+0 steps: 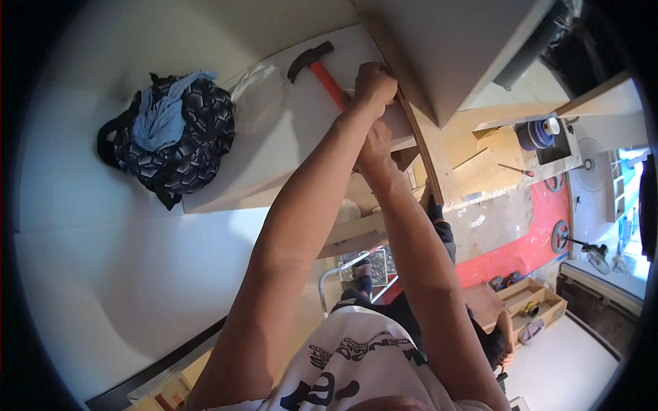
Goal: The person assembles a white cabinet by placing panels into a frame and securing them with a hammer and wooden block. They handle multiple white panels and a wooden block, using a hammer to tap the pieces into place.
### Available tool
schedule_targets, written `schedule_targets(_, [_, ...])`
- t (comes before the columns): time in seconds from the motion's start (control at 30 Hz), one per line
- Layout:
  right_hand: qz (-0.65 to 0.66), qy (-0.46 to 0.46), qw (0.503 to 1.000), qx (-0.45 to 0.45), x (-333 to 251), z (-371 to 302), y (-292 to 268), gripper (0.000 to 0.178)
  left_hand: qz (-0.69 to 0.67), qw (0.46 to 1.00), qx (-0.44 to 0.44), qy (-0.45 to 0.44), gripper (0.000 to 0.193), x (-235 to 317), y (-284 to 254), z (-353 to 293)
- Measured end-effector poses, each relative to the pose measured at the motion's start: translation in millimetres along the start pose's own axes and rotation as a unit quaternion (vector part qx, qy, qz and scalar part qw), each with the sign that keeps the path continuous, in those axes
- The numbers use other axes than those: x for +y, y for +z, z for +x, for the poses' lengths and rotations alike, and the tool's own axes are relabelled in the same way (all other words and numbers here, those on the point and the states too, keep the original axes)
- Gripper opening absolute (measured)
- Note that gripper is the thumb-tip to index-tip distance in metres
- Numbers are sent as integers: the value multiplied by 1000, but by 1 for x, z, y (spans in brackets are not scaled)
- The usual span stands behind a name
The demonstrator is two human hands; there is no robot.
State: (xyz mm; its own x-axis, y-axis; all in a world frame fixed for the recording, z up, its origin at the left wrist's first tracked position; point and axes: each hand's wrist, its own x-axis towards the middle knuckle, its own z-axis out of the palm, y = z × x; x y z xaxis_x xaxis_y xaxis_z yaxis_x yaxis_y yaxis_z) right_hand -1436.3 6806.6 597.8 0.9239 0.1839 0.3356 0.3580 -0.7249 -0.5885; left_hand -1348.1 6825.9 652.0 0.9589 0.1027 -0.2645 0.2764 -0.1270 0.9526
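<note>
My left hand (pixel 375 85) is closed, its knuckles against the edge of an upright wooden board (pixel 419 137). Whatever its fingers hold is hidden. Just below and partly behind the left wrist, my right hand (pixel 373 144) is closed on the red handle of a claw hammer (pixel 327 81). The hammer's dark head points up and left, over a white panel top (pixel 274 147). My left forearm crosses in front and covers the lower handle and most of the right fingers.
A black quilted bag (pixel 195 147) with a blue cloth (pixel 159 118) lies left, beside clear plastic (pixel 257 96). Right are a screwdriver (pixel 515 170), a blue container (pixel 536 133) and fans (pixel 562 236). Below are a metal ladder (pixel 323 291), a wooden tray (pixel 531 294) and another person's hand (pixel 506 356).
</note>
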Motion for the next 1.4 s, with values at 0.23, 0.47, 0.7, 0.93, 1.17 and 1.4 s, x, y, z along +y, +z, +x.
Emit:
schedule_targets(0.23, [94,-47,990,90,-11,-14,-27,45,-29,994,9,109,23,-12,37,32])
schedule_targets(0.47, [9,59,998,9,11,-18,-64,34,14,998,46,41,19,9,50,33])
schedule_targets(0.7, [3,65,998,26,25,-11,-51,35,21,997,65,28,18,22,46,30])
schedule_targets(0.93, [33,90,991,92,24,-17,-63,29,-80,996,22,-42,19,31,45,22])
schedule_targets(1.17, [38,109,992,46,37,-11,-70,36,208,972,101,40,21,-2,48,66])
schedule_targets(1.4, [72,19,996,57,47,-9,-64,32,503,819,142,237,17,2,42,49])
